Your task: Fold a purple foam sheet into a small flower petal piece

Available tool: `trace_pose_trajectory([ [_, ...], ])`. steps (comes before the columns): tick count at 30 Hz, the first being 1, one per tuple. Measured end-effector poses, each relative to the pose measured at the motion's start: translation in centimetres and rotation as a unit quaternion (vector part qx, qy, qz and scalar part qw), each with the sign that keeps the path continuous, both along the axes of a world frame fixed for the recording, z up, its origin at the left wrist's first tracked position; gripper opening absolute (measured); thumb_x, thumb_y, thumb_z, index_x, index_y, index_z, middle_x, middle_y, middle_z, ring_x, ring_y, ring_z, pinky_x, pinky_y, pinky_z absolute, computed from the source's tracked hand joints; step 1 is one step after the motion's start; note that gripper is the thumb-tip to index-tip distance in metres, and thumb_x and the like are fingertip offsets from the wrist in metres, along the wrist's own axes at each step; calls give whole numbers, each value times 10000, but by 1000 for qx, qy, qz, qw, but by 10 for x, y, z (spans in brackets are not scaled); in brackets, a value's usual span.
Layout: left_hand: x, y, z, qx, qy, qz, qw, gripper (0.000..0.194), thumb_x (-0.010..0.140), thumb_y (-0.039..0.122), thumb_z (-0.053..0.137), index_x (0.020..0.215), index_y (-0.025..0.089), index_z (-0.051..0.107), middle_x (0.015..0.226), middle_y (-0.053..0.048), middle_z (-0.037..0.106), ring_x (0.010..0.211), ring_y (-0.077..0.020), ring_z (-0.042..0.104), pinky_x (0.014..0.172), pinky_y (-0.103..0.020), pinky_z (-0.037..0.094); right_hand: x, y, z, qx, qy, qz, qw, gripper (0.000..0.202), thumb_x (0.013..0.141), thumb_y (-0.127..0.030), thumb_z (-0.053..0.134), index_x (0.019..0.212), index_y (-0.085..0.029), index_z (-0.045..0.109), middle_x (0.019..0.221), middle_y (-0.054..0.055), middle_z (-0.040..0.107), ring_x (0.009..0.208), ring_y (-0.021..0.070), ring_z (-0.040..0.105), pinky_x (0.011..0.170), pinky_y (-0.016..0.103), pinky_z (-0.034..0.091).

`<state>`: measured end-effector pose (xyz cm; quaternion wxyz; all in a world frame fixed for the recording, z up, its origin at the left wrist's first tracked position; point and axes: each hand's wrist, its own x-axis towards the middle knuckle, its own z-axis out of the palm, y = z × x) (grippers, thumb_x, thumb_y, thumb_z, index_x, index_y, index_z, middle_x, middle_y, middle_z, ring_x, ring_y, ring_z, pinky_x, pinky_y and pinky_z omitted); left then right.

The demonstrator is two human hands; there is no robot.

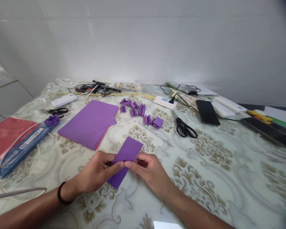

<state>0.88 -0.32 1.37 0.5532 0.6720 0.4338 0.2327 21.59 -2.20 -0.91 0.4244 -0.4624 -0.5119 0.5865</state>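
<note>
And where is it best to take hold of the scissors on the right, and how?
Probably by the black handles, with the right hand, once free, from the near side: they lie at the near end, while the blades point away toward the power strip.

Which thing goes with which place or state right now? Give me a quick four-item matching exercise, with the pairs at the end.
1. Purple strip
2. Purple sheets
3. Power strip
4. Band

A. Stacked, left of the folded pieces
B. Black, around the left wrist
C. Held by the left hand and right hand
D. White, with a black plug in it

Pairs: 1-C; 2-A; 3-D; 4-B
</note>
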Motion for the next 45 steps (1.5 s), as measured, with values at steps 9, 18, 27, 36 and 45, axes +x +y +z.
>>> trace_pose_trajectory([
  [9, -1, -3, 5, 33, 37, -30, 998, 525, 994, 508, 608, 605, 188, 462, 603, 29, 379, 566, -115, 324, 509, -256, 269, 15, 11, 6, 25, -15, -36, 999, 457, 851, -524, 790, 574, -204, 619, 575, -18, 491, 590, 152, 403, 579, 319, 299],
  [18, 3, -3, -1, -67, 24, -150, 986, 398, 976, 388, 632, 662, 172, 516, 650, 40, 416, 598, -105, 334, 547, -246, 289, 19, 12, 13, 47, -10, 15, 999, 469, 893, -589, 746, 658, -218, 581, 604, -38, 465, 593, 146, 413, 571, 302, 324],
  [27, 3, 1, -3, -47, 3, -76, 996, 337, 993, 419, 623, 855, 136, 743, 746, -7, 641, 652, -127, 476, 610, -238, 383, 13, 4, -1, 28, -112, 137, 984, 437, 998, -557, 598, 731, -227, 492, 642, -39, 476, 591, 147, 439, 565, 295, 318],
  [36, -3, 7, -9, -113, -67, -88, 987, 378, 964, 488, 679, 926, 121, 757, 876, -79, 734, 755, -200, 625, 740, -304, 509, 14, 4, 1, 77, -158, 142, 974, 405, 1018, -411, 589, 693, -223, 439, 646, -48, 420, 608, 135, 387, 573, 286, 302],
  [45, -4, 1, -3, -27, -8, -92, 995, 325, 1019, 397, 574, 855, 135, 673, 781, -12, 604, 710, -145, 528, 678, -239, 478, 12, 1, 7, 98, -159, 149, 971, 390, 1030, -383, 567, 696, -213, 458, 647, -45, 434, 607, 130, 409, 552, 264, 310],
])
